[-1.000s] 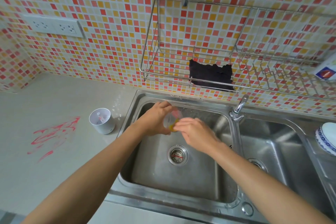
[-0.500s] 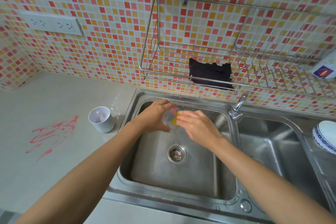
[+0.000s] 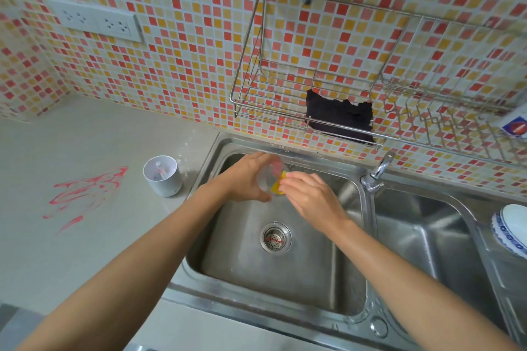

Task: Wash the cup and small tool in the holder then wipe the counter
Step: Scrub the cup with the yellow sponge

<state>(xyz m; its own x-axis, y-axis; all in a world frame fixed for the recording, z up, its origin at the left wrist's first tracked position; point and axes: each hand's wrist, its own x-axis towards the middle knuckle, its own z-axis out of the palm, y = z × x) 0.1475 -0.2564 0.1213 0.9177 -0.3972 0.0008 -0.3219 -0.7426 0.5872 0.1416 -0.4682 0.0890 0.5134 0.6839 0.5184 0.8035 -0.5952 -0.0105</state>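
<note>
While hands grip clear cup (image 3: 268,179) — yellow sponge (image 3: 277,186) inside, over sink (image 3: 288,305)

Two sink basins (image 3: 285,279) (image 3: 422,236) are seen, two hands (image 3: 245,179) (image 3: 310,199), one tap (image 3: 376,174), one white holder (image 3: 164,178), one clear cup (image 3: 269,179), one black cloth (image 3: 340,120), one wire rack (image 3: 285,111), two sockets (image 3: 75,17) (image 3: 117,25).

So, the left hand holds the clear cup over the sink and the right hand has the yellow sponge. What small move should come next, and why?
Probably keep rubbing the yellow sponge in the right hand around the clear plastic cup held by the left hand. No water is seen running from the chrome tap, so rinsing seems to come later.
</note>
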